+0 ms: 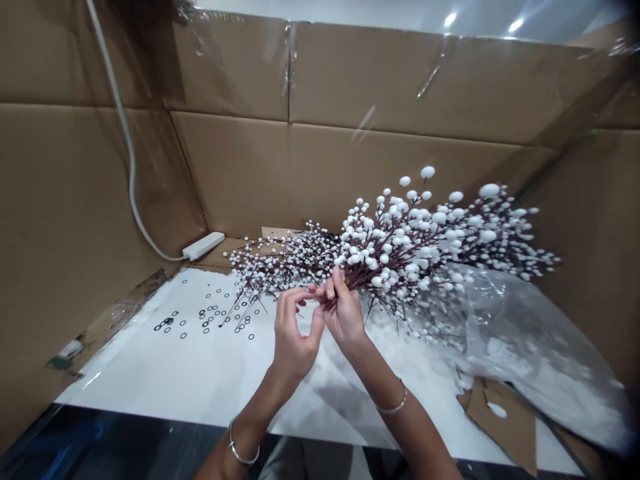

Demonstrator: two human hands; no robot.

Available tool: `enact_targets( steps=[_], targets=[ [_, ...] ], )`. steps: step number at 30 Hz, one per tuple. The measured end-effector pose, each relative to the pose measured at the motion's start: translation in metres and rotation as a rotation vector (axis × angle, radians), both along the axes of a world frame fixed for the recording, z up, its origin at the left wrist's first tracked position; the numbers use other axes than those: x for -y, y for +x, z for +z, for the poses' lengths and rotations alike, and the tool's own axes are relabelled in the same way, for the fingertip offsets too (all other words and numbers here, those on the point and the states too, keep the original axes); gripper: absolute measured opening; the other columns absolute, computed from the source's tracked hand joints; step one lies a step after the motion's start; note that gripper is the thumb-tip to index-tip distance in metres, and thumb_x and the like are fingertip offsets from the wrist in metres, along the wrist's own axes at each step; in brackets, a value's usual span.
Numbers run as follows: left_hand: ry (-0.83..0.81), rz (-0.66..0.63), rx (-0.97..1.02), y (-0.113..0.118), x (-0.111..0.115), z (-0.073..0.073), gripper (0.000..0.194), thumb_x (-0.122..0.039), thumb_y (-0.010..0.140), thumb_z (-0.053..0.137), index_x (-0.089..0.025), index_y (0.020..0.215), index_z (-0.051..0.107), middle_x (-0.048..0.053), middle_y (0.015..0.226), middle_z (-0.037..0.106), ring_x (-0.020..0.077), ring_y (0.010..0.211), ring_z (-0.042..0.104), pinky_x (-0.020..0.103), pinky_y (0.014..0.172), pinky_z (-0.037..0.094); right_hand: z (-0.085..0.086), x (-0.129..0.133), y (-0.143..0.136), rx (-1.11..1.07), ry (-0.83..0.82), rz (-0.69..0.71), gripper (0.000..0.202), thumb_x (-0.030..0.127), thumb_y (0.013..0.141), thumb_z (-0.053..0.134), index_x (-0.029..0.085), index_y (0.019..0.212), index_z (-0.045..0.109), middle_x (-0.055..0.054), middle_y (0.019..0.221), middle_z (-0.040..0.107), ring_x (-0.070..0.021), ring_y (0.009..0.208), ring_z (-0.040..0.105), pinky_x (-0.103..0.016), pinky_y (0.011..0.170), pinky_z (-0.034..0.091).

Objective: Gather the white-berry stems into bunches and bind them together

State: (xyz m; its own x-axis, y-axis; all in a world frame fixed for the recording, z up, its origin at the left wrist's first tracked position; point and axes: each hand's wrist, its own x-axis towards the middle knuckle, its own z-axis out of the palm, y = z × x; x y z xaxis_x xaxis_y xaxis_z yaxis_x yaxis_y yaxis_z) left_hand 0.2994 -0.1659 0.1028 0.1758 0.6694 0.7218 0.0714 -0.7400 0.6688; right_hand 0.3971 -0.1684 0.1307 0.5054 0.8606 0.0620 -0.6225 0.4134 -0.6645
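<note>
My right hand (345,313) is closed round the lower stems of a bunch of white berry branches (400,240). Brown stems and white round berries fan out from it to the upper right. Beside it, my left hand (295,330) has its fingers curved and its thumb apart, with a gap between them. Its fingertips reach the stem ends at my right fingers; whether they touch a small ring there I cannot make out. Small black rings (207,324) lie scattered on the white sheet (200,380) to the left. More berry branches (280,263) lie behind my hands.
Cardboard walls (350,87) stand at the back and both sides. A white power strip (203,246) with a cable sits at the back left. On the right lie a clear plastic bag (530,333) and a torn cardboard piece (505,427).
</note>
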Motion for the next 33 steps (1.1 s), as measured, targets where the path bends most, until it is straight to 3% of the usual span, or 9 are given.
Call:
enact_targets(
  steps=[4, 7, 10, 14, 18, 23, 28, 31, 33],
  targets=[
    [-0.045, -0.086, -0.042, 0.001, 0.000, 0.005, 0.017, -0.015, 0.086, 0.055, -0.019, 0.103, 0.055, 0.008, 0.107, 0.059, 0.0181, 0.100, 0.055, 0.030, 0.079, 0.046, 0.003, 0.002, 0.007, -0.012, 0.026, 0.026, 0.032, 0.034, 0.075, 0.072, 0.022, 0.095, 0.051, 0.007, 0.064, 0.063, -0.0035, 0.043, 0.050, -0.021, 0.066, 0.056],
    [0.001, -0.087, -0.068, 0.002, 0.002, 0.006, 0.022, -0.015, 0.087, 0.054, -0.020, 0.108, 0.057, 0.008, 0.109, 0.059, 0.0190, 0.103, 0.054, 0.030, 0.079, 0.046, 0.008, 0.005, 0.011, 0.016, 0.038, 0.074, 0.030, 0.029, 0.078, 0.068, 0.024, 0.100, 0.048, 0.002, 0.091, 0.072, -0.0019, 0.045, 0.054, -0.019, 0.066, 0.056],
    [0.025, -0.039, -0.076, 0.003, 0.002, 0.008, 0.022, -0.016, 0.089, 0.052, -0.021, 0.109, 0.059, 0.008, 0.109, 0.058, 0.0191, 0.105, 0.054, 0.031, 0.083, 0.047, 0.011, 0.008, 0.014, 0.056, 0.053, 0.156, 0.029, 0.027, 0.079, 0.065, 0.026, 0.101, 0.046, 0.001, 0.101, 0.071, -0.0073, 0.063, 0.067, -0.020, 0.068, 0.056],
    [0.041, -0.024, -0.090, 0.005, 0.000, 0.013, 0.016, -0.018, 0.091, 0.051, -0.021, 0.103, 0.061, 0.007, 0.104, 0.058, 0.0182, 0.100, 0.055, 0.032, 0.083, 0.047, 0.014, 0.010, 0.015, 0.106, 0.097, 0.199, 0.025, 0.028, 0.081, 0.059, 0.026, 0.102, 0.045, -0.001, 0.105, 0.071, -0.0134, 0.087, 0.071, -0.027, 0.079, 0.056],
    [0.079, -0.034, -0.132, 0.006, -0.001, 0.021, 0.017, -0.018, 0.091, 0.052, -0.021, 0.104, 0.062, 0.007, 0.102, 0.059, 0.0179, 0.099, 0.055, 0.032, 0.084, 0.047, 0.016, 0.011, 0.020, 0.103, 0.135, 0.229, 0.023, 0.029, 0.083, 0.058, 0.025, 0.102, 0.046, -0.002, 0.103, 0.071, -0.0143, 0.099, 0.069, -0.033, 0.096, 0.051],
    [0.058, -0.075, -0.193, 0.005, -0.002, 0.027, 0.013, -0.020, 0.090, 0.056, -0.021, 0.100, 0.063, 0.006, 0.100, 0.059, 0.0169, 0.097, 0.055, 0.031, 0.083, 0.047, 0.016, 0.012, 0.029, 0.131, 0.118, 0.284, 0.026, 0.033, 0.082, 0.061, 0.024, 0.103, 0.048, -0.002, 0.098, 0.072, -0.0152, 0.093, 0.070, -0.029, 0.083, 0.055],
    [0.016, -0.053, -0.181, 0.001, -0.003, 0.028, 0.013, -0.019, 0.089, 0.056, -0.021, 0.098, 0.065, 0.006, 0.101, 0.060, 0.0168, 0.098, 0.056, 0.030, 0.080, 0.046, 0.014, 0.010, 0.032, 0.266, 0.070, 0.239, 0.031, 0.040, 0.080, 0.063, 0.022, 0.101, 0.049, 0.003, 0.068, 0.068, -0.0113, 0.056, 0.065, -0.023, 0.061, 0.053],
    [0.040, 0.019, -0.133, -0.003, -0.003, 0.029, 0.010, -0.018, 0.088, 0.056, -0.020, 0.094, 0.065, 0.005, 0.096, 0.060, 0.0164, 0.094, 0.056, 0.030, 0.079, 0.045, 0.011, 0.007, 0.035, 0.363, 0.032, 0.169, 0.030, 0.042, 0.079, 0.064, 0.020, 0.094, 0.051, 0.010, 0.044, 0.049, -0.0062, 0.033, 0.044, -0.018, 0.045, 0.044],
    [0.064, 0.041, -0.118, -0.005, -0.003, 0.032, 0.009, -0.017, 0.088, 0.056, -0.020, 0.093, 0.064, 0.004, 0.093, 0.060, 0.0160, 0.092, 0.055, 0.030, 0.078, 0.045, 0.009, 0.004, 0.037, 0.430, 0.005, 0.148, 0.029, 0.045, 0.080, 0.063, 0.019, 0.088, 0.053, 0.013, 0.037, 0.036, -0.0052, 0.030, 0.036, -0.019, 0.046, 0.044]
  ],
)
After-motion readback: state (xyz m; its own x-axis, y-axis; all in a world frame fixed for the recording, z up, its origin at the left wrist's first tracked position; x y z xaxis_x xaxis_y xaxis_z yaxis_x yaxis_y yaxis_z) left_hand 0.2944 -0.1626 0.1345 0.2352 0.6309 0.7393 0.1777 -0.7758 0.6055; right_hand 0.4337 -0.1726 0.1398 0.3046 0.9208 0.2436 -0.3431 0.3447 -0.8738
